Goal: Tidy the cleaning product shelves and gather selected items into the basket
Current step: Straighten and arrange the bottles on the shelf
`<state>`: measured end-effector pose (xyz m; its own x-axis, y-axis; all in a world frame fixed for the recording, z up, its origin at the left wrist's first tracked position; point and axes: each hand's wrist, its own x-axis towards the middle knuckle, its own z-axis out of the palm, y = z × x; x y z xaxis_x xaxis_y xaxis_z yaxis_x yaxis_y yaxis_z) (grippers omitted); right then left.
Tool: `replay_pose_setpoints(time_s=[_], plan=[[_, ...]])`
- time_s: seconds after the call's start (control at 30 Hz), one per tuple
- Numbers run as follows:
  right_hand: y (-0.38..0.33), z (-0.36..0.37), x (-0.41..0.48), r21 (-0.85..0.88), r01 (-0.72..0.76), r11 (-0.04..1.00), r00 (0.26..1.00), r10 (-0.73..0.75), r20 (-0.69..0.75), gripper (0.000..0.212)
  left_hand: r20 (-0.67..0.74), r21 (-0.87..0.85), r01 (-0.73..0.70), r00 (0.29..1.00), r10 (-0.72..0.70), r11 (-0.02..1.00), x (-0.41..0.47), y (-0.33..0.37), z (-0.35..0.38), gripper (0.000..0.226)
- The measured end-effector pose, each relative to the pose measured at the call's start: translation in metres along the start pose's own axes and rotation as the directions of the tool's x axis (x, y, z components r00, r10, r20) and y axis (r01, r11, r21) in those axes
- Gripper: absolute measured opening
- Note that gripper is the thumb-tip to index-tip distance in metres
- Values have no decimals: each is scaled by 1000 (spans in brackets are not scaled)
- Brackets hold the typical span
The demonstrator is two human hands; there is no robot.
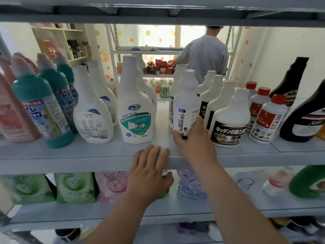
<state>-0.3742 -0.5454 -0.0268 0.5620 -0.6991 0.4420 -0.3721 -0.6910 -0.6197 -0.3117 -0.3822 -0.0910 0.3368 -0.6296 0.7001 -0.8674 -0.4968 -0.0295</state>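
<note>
While left fingers (154,152) lie flat on shelf (70,155), right fingers (197,124) grip bottle (184,106) base.

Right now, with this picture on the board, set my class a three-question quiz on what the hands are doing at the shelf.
1. True or false: the right hand holds the Oil enemy bottle.
2. What does the left hand rest on?
3. Which has a red cap: A the STAIN bottle, or B the Oil enemy bottle?

Key: 1 true; 2 the shelf edge; 3 A.
</note>
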Motion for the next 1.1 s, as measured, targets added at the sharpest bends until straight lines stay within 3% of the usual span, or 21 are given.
replay_pose_setpoints(time_s=[0.2, 0.47, 0.77, 0.97, 1.1], plan=[[-5, 7, 4, -187, -26, 982, 996, 41, 76, 85, 33, -8, -3, 999, 3, 1000, -2, -1, 2, 68], [-11, 2, 1, -181, -69, 981, 992, 87, 93, 80, -5, -43, -1, 1000, 0, 999, -4, 0, 2, 69], [-19, -8, -12, -171, -57, 984, 989, 79, 123, 75, 136, -77, 32, 991, -21, 996, -5, 0, -18, 76], [15, -27, -65, -359, 242, 901, 967, -194, 163, 62, 153, -115, 68, 987, -50, 991, -7, 4, -28, 75], [66, -63, -83, -342, 409, 846, 912, -364, 189, 55, 98, -96, 84, 992, -74, 992, -9, 6, -25, 69]])
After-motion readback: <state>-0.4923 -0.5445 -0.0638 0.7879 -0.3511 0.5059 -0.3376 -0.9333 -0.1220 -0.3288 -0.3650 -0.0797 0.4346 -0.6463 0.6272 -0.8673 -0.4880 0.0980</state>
